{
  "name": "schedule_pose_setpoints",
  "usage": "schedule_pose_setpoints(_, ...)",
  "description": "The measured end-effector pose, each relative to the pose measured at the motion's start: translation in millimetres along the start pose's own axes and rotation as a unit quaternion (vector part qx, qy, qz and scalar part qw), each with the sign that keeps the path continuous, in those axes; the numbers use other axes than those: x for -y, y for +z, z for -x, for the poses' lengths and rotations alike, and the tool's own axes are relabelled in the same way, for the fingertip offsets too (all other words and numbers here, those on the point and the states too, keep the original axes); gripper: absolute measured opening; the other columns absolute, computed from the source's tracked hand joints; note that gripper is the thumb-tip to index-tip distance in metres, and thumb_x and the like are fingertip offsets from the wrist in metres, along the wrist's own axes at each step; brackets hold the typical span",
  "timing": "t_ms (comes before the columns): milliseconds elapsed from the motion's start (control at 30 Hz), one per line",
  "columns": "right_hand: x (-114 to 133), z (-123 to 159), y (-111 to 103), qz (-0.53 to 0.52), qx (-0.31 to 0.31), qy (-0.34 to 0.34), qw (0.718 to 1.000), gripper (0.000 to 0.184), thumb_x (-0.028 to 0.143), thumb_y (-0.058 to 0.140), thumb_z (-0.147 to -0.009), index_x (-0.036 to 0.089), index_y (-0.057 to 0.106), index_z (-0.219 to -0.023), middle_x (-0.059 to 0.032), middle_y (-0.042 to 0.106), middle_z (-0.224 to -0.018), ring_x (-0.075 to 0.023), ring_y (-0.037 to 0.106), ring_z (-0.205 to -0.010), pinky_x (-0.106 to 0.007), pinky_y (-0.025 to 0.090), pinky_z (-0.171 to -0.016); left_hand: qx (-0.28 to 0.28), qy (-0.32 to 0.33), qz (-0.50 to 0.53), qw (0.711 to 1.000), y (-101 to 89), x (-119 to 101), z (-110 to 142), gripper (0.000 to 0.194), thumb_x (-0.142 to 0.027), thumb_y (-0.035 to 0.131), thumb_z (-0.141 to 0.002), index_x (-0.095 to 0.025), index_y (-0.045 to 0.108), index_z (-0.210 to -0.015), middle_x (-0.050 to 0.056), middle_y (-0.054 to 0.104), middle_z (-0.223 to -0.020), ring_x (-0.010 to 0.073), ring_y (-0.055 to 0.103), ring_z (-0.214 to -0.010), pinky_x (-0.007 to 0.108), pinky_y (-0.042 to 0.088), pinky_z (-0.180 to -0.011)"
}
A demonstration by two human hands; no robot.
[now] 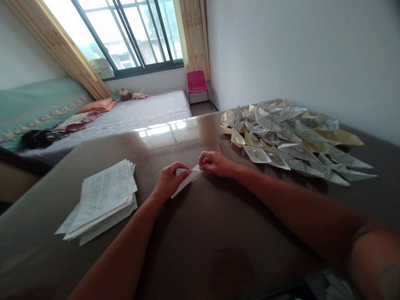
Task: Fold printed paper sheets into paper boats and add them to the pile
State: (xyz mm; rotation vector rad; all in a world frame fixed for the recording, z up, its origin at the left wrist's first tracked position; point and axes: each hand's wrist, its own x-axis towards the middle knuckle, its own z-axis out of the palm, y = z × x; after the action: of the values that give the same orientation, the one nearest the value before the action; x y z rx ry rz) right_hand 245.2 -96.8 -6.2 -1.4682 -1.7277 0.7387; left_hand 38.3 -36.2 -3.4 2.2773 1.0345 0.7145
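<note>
A small folded sheet of printed paper is held between my two hands, just above or on the brown table; I cannot tell whether it touches. My left hand pinches its left part, thumb on top and fingers behind. At the upper right tip, my right hand grips the paper with thumb and curled fingers. To the right lies a large heap of folded paper boats, white printed and yellowish. On the left rests a stack of printed sheets, its edges uneven.
Beyond the table stands a bed with an orange pillow and soft toys. A pink chair is by the window. The white wall runs along the right side. Something pale shows at the bottom right edge, too dark to name.
</note>
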Motion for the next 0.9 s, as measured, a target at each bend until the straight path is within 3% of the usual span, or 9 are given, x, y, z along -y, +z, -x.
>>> schedule_pose_setpoints(100, 1, 0, -1, -0.020, 0.024, 0.017, 0.999, 0.011, 0.015, 0.060, -0.080, 0.013, 0.067, -0.088, 0.0002, 0.065, -0.070, -0.0089, 0.055, -0.060, -0.019, 0.038, -0.057, -0.002, -0.004, 0.017, 1.000, 0.5, -1, 1, 0.025, -0.040, 0.064, -0.075, -0.017, 0.070, -0.082, -0.005, 0.058, -0.061, 0.0086, 0.044, -0.053, 0.020, 0.034, -0.051)
schedule_pose_setpoints(267, 3, 0, -4, 0.012, 0.055, -0.026, 0.998, 0.021, 0.022, 0.056, -0.084, 0.013, 0.073, -0.094, -0.0033, 0.071, -0.081, -0.0121, 0.060, -0.072, -0.020, 0.040, -0.064, -0.016, -0.018, 0.034, 0.999, -0.6, -3, 2, 0.025, -0.041, 0.065, -0.074, -0.017, 0.069, -0.080, -0.005, 0.056, -0.060, 0.0077, 0.041, -0.051, 0.020, 0.033, -0.049)
schedule_pose_setpoints(467, 8, 3, -5, 0.082, 0.079, -0.040, 0.993, 0.029, 0.035, 0.057, -0.085, 0.012, 0.075, -0.091, -0.0039, 0.071, -0.075, -0.0116, 0.057, -0.066, -0.020, 0.035, -0.059, -0.001, -0.006, 0.021, 1.000, 0.2, -4, 2, 0.025, -0.041, 0.063, -0.076, -0.017, 0.069, -0.081, -0.004, 0.059, -0.063, 0.0095, 0.047, -0.054, 0.021, 0.039, -0.053)
schedule_pose_setpoints(533, 9, 3, -4, 0.136, 0.081, -0.042, 0.987, 0.027, 0.034, 0.057, -0.085, 0.013, 0.075, -0.085, -0.0040, 0.070, -0.072, -0.0109, 0.055, -0.063, -0.021, 0.033, -0.058, -0.007, 0.028, -0.007, 1.000, 0.2, -4, 3, 0.022, -0.038, 0.062, -0.079, -0.017, 0.069, -0.085, -0.001, 0.063, -0.072, 0.0119, 0.053, -0.063, 0.023, 0.044, -0.061)
schedule_pose_setpoints(600, 11, 3, -3, 0.174, 0.057, -0.017, 0.983, 0.026, 0.032, 0.057, -0.083, 0.013, 0.075, -0.078, -0.0041, 0.068, -0.069, -0.0106, 0.053, -0.061, -0.022, 0.031, -0.056, -0.058, 0.088, -0.074, 0.992, -0.7, -5, 5, 0.022, -0.035, 0.062, -0.081, -0.018, 0.068, -0.094, 0.003, 0.065, -0.091, 0.0171, 0.058, -0.083, 0.028, 0.048, -0.075)
schedule_pose_setpoints(700, 12, 2, -1, 0.167, -0.013, 0.056, 0.984, 0.026, 0.030, 0.057, -0.082, 0.012, 0.073, -0.073, -0.0029, 0.065, -0.063, -0.0099, 0.050, -0.058, -0.023, 0.028, -0.054, -0.120, 0.173, -0.205, 0.956, -0.3, -9, 10, 0.025, -0.036, 0.061, -0.084, -0.023, 0.067, -0.105, 0.006, 0.062, -0.107, 0.0234, 0.053, -0.104, 0.035, 0.045, -0.089)
schedule_pose_setpoints(800, 13, 4, 2, 0.090, -0.026, 0.106, 0.990, 0.032, 0.035, 0.056, -0.082, 0.011, 0.071, -0.068, 0.0002, 0.056, -0.053, -0.0078, 0.043, -0.050, -0.022, 0.025, -0.049, -0.073, 0.201, -0.267, 0.940, 5.0, -14, 17, 0.026, -0.038, 0.055, -0.089, -0.026, 0.064, -0.110, 0.004, 0.062, -0.104, 0.0209, 0.055, -0.097, 0.029, 0.047, -0.077)
schedule_pose_setpoints(900, 15, 7, 6, 0.000, 0.030, 0.137, 0.990, 0.040, 0.043, 0.055, -0.083, 0.010, 0.069, -0.065, 0.0024, 0.049, -0.048, -0.0057, 0.034, -0.043, -0.022, 0.022, -0.043, -0.020, 0.192, -0.292, 0.937, 10.3, -20, 21, 0.026, -0.034, 0.047, -0.093, -0.027, 0.062, -0.113, 0.003, 0.062, -0.109, 0.0173, 0.059, -0.090, 0.025, 0.044, -0.066)
